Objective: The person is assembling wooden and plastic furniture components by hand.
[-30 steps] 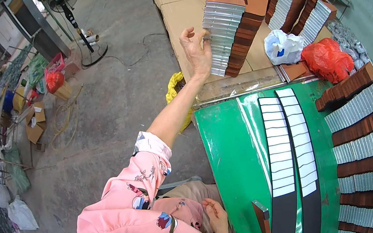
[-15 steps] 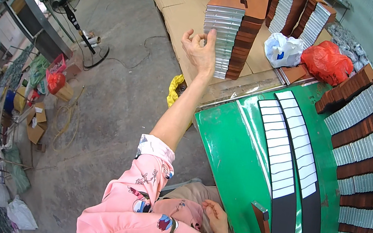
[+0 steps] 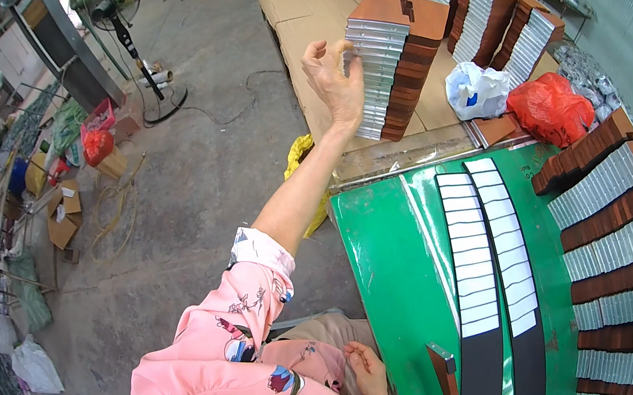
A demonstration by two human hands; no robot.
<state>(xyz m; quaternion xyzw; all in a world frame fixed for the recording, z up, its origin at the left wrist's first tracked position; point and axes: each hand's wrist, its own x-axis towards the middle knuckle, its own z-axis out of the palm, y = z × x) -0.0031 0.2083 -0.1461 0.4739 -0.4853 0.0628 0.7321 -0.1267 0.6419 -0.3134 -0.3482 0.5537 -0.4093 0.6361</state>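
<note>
The left hand (image 3: 334,86) is held up with its fingers curled and its thumb raised, a narrow gap left between; whether anything is pinched cannot be told. Just right of it, and partly covered by its fingertips, the stack (image 3: 382,65) of silver-edged brown pieces is set on the bench (image 3: 306,18); contact cannot be confirmed. Against that stack, the fingers have been shifted slightly higher than 0.5 s ago. No piece is seen lifted, so the stack appears undisturbed by the shift.

Farther right of the grip, a white bag (image 3: 477,90) and a red bag (image 3: 551,108) are seen. Below and to the right, on the green table (image 3: 394,237), 2 strips (image 3: 470,296) and 1 loose piece (image 3: 445,378) are left unchanged. Near the loose piece, the right hand (image 3: 369,369) is kept low, loosely half-curled, with nothing seen in it.
</note>
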